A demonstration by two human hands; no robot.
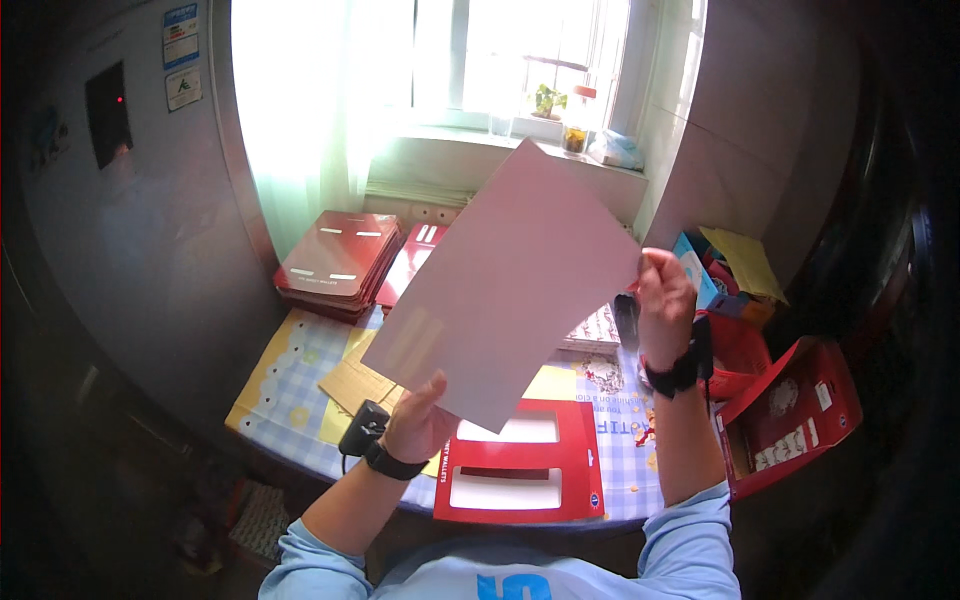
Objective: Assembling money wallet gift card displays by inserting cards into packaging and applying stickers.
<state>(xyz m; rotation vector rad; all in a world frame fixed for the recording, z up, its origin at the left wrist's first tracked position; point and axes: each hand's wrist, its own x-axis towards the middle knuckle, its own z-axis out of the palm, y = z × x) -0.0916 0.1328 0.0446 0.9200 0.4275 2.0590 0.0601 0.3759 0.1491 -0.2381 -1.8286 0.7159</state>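
While your left hand [418,420] and right hand [665,290] are pinching the grey card sheet [505,290], you are inspecting it; lowering it onto the red windowed card [520,462] is calling for square alignment.

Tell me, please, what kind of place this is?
Probably a home corner used for folding card packaging: a small table with a checked cloth beside a window sill with a plant, and stacks of flat red card.

I count two hands of mine — my left hand [418,420] and right hand [665,295] — each with one dark wristband. One pale sheet of card [505,285] is between them. One red card with two window cut-outs [520,462], two stacks of red folders [340,260], one open red box [790,415].
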